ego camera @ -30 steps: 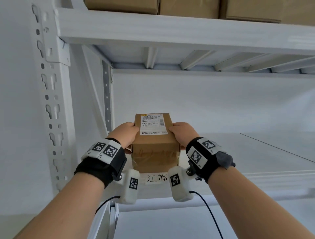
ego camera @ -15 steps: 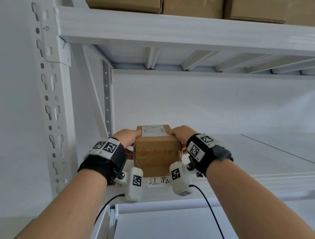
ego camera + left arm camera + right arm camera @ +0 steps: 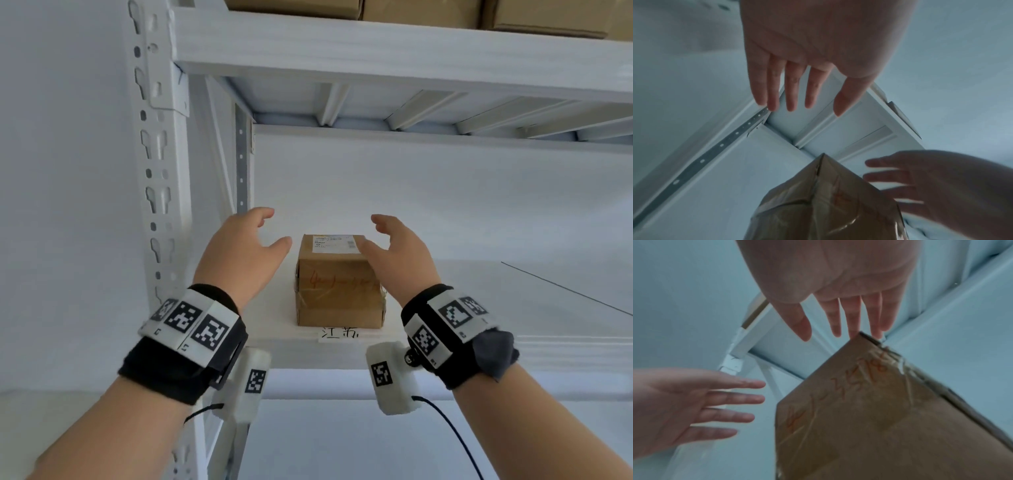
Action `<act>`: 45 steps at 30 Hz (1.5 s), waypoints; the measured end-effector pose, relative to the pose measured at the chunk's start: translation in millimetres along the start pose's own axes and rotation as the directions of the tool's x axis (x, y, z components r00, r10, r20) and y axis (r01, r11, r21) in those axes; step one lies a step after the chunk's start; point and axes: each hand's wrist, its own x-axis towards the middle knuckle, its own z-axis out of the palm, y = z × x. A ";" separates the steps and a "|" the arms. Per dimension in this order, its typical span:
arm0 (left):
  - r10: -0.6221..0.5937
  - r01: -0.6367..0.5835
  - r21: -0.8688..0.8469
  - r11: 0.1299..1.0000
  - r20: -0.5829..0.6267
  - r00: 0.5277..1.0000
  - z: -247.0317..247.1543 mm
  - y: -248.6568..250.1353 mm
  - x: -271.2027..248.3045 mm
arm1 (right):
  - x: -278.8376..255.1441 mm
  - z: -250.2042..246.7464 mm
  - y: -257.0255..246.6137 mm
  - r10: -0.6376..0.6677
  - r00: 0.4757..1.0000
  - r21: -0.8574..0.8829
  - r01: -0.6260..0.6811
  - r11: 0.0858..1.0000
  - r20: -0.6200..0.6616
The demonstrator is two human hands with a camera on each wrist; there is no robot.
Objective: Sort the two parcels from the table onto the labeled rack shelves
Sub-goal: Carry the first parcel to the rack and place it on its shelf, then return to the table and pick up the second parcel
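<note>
Parcel (image 3: 339, 284) sits on rack shelf (image 3: 445, 329) above handwritten label (image 3: 338, 333) (front edge). Left hand (image 3: 239, 253) at 9 o'clock, right hand (image 3: 399, 260) at 3 o'clock, both grips released, empty. Placing step looks done; next: fetch other parcel from table.

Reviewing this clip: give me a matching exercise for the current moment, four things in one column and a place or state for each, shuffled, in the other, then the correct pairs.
Things:
1. parcel
2. left hand
3. handwritten shelf label
4. cardboard boxes

Places or states:
A. open, beside the parcel's left side, not touching it
B. on the top shelf, above the steel ribs
C. stuck to the shelf's front edge, just below the parcel
D. standing on the shelf, shipping label on top, red writing on its front face

Pairs: 1-D, 2-A, 3-C, 4-B
</note>
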 end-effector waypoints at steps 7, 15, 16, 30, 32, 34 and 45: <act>0.203 -0.171 0.232 0.958 -0.123 0.971 -36.9 -24.9 -41.5 | -48.3 22.0 -32.4 -0.343 0.939 -0.208 0.328 0.922 -0.039; 0.393 -0.240 0.484 0.842 -0.244 0.887 -122.8 -85.5 -83.6 | -109.0 89.3 -108.2 -0.545 0.835 -0.282 0.505 0.816 -0.081; 0.405 -0.238 0.509 0.827 -0.245 0.881 -137.1 -96.8 -90.3 | -119.6 102.9 -119.5 -0.557 0.825 -0.271 0.517 0.812 -0.093; 0.293 -0.138 0.671 0.729 -0.124 0.948 -287.7 -283.7 -162.3 | -234.8 312.8 -225.9 -0.510 0.859 -0.109 0.512 0.852 0.043; 0.265 -0.127 0.678 0.724 -0.103 0.959 -290.4 -308.2 -165.6 | -239.9 337.3 -223.7 -0.491 0.866 -0.118 0.499 0.859 0.089; 0.241 -0.119 0.682 0.721 -0.086 0.967 -287.6 -331.8 -166.0 | -241.1 361.2 -217.0 -0.471 0.873 -0.131 0.485 0.865 0.124; 0.181 -0.172 0.722 0.671 0.066 0.981 -234.0 -441.1 -112.0 | -188.8 478.6 -166.8 -0.384 0.908 -0.180 0.411 0.894 0.167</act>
